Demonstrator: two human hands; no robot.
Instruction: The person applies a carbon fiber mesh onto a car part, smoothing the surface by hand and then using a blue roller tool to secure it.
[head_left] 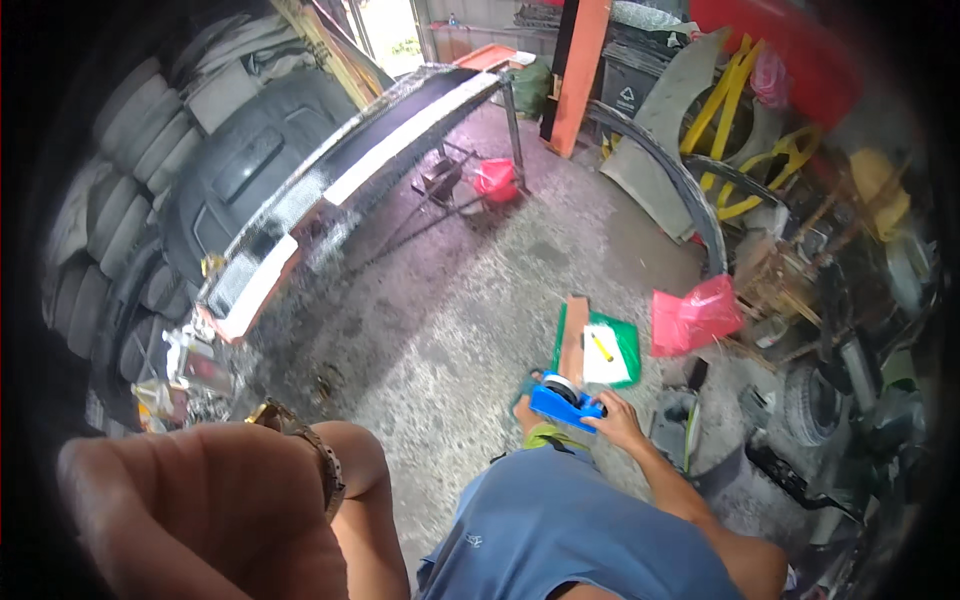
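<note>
Low and right of centre, my right hand [618,420] has its fingers closed round one end of a blue tape dispenser [566,402] with a black and white roll on it. The dispenser is over my foot, which partly shows beside it. My left hand [190,510] is raised very close to the camera at the lower left, a gold-coloured watch [322,462] on its wrist. Its fingers run out of the picture, and nothing is seen in them. Beyond the dispenser, a green package [624,352], a white sheet with a yellow marker [603,346] and a brown strip [573,335] lie on the floor.
A long car bumper [330,190] with white strips rests on a stand, a red bag [494,179] by its legs. Stacked tyres [130,150] line the left side. At right lie a pink-red bag [697,316], a curved black trim [675,170] and jumbled car parts [850,380].
</note>
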